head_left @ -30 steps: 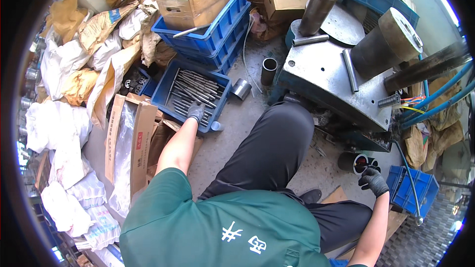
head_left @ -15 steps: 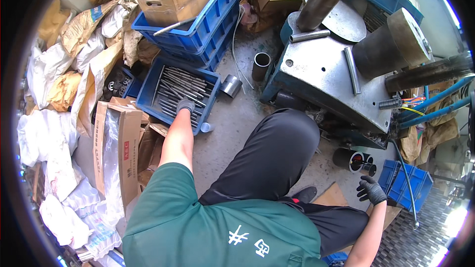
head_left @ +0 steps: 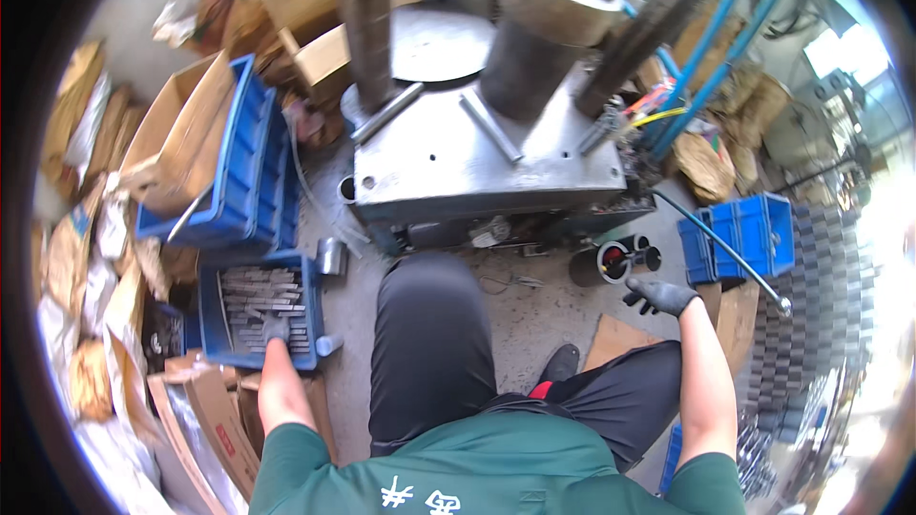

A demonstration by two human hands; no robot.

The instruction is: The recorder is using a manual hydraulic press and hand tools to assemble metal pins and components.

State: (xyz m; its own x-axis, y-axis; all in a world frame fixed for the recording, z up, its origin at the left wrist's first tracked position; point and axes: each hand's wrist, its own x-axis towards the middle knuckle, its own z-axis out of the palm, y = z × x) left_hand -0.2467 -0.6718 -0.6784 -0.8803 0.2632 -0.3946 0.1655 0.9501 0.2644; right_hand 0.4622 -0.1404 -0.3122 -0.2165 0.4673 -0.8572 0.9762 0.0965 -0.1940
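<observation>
The shallow plastic crate (head_left: 215, 324) was blue; the flat metal bars (head_left: 258, 310) inside were dull grey. The left hand (head_left: 275, 331) wore a grey glove, the right hand (head_left: 660, 297) a black one. Shirt (head_left: 477, 467) green with white markings, trousers (head_left: 429, 353) black. The steel machine base (head_left: 477, 167) was grey.

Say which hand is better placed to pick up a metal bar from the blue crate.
Left, probably. The left hand already reaches into the blue crate onto the metal bars; the right hand hangs far off beside the dark tubes.
</observation>
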